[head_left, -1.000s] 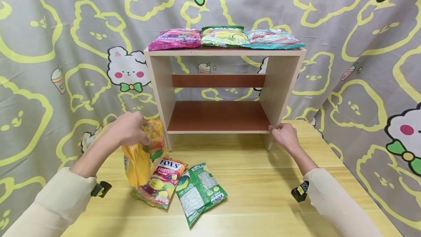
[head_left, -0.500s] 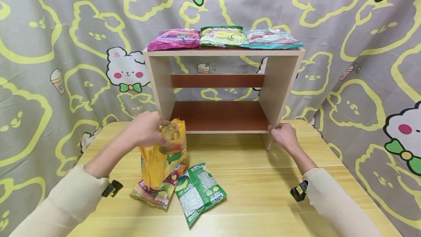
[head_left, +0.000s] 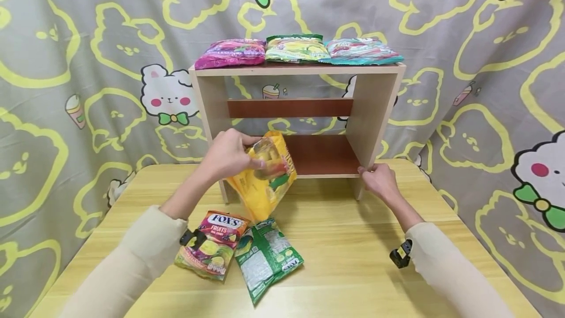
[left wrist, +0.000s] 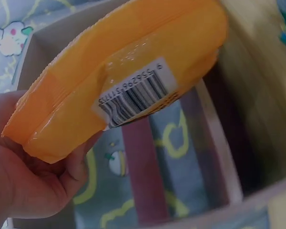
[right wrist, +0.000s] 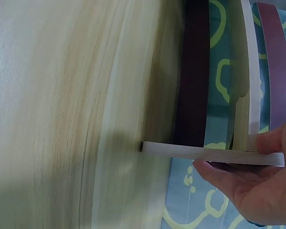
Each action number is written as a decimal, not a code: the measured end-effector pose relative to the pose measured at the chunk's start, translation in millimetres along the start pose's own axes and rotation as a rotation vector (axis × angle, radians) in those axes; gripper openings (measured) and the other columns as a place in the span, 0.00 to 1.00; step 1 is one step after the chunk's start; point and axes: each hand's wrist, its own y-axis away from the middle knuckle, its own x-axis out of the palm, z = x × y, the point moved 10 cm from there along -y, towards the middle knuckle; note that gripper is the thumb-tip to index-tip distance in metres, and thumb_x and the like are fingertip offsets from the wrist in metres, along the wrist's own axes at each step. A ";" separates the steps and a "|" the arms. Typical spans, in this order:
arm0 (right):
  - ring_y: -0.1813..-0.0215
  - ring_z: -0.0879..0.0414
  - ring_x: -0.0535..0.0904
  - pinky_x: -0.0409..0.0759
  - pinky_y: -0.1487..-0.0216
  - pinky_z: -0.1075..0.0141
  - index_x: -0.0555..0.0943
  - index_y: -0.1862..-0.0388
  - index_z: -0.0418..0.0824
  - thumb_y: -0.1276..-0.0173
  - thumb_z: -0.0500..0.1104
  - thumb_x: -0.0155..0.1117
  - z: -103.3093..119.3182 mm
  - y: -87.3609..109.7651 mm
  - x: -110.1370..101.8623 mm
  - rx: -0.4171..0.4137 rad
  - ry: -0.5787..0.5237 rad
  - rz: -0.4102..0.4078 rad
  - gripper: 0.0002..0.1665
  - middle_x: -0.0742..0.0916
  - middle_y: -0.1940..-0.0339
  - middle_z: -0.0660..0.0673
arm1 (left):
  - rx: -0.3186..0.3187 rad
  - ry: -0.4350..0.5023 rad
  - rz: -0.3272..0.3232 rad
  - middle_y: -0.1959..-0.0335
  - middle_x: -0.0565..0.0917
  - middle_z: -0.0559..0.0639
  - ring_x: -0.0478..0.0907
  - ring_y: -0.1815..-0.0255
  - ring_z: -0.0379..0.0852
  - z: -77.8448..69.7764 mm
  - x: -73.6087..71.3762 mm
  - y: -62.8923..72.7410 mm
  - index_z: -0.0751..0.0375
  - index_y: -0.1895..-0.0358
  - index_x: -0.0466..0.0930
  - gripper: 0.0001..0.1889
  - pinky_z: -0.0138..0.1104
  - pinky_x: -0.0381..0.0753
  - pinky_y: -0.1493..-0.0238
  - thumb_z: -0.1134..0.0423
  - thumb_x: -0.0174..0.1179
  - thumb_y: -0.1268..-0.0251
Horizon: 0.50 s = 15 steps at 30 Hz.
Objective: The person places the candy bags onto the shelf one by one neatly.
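Observation:
My left hand (head_left: 231,155) pinches a yellow candy bag (head_left: 271,175) by its upper edge, tilted in front of the lower shelf opening. In the left wrist view, a barcode shows on the orange-yellow bag (left wrist: 190,47), and my thumb and fingers grip one end of it. On the right, my right hand (head_left: 380,180) holds the lower part of the side panel of a small wooden shelf (head_left: 375,107). The right wrist view shows the thumb and fingers on either side of that panel (right wrist: 195,151).
On the table (head_left: 353,259) lie a red FOX'S fruit candy bag (head_left: 214,247) and a green bag (head_left: 267,259). Along the shelf top sit a pink-purple bag (head_left: 234,52), a yellow-green bag (head_left: 296,48) and a teal-red bag (head_left: 362,51). A patterned curtain (head_left: 463,77) hangs behind.
My left hand has carried the yellow candy bag rightward and up, from over the FOX'S bag to the shelf front, uncovering the FOX'S bag. My right hand stays on the side panel.

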 end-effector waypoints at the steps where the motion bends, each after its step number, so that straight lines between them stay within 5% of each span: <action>1: 0.69 0.49 0.84 0.74 0.71 0.64 0.86 0.67 0.35 0.25 0.53 0.53 0.1 -0.1 -0.6 -0.003 0.002 0.000 0.25 0.90 0.70 0.35 | -0.006 0.037 -0.017 0.64 0.91 0.56 0.74 0.83 0.44 -1.2 1.8 -2.8 0.55 0.38 0.83 0.32 0.34 0.75 0.78 0.53 0.78 0.50; 4: 0.70 0.49 0.84 0.74 0.71 0.64 0.85 0.70 0.36 0.24 0.53 0.53 0.2 -0.4 -1.3 -0.008 0.001 0.006 0.24 0.90 0.70 0.35 | -0.039 0.148 -0.055 0.56 0.91 0.55 0.78 0.78 0.43 -1.0 10.4 -10.9 0.56 0.38 0.83 0.32 0.33 0.79 0.74 0.53 0.78 0.49; 11: 0.70 0.49 0.83 0.73 0.72 0.64 0.85 0.71 0.35 0.25 0.52 0.53 0.3 -2.1 -2.3 -0.022 -0.006 -0.003 0.25 0.88 0.76 0.41 | -0.204 0.531 -0.110 0.64 0.91 0.57 0.87 0.75 0.45 14.8 43.1 -30.5 0.59 0.36 0.81 0.33 0.34 0.87 0.71 0.58 0.78 0.47; 15: 0.70 0.49 0.81 0.72 0.73 0.64 0.85 0.70 0.33 0.25 0.52 0.53 -0.7 -2.5 -1.5 -0.021 -0.006 -0.006 0.26 0.86 0.80 0.45 | -0.260 0.616 -0.156 0.64 0.91 0.58 0.87 0.74 0.44 20.6 57.6 -39.7 0.63 0.36 0.80 0.32 0.32 0.87 0.69 0.59 0.77 0.46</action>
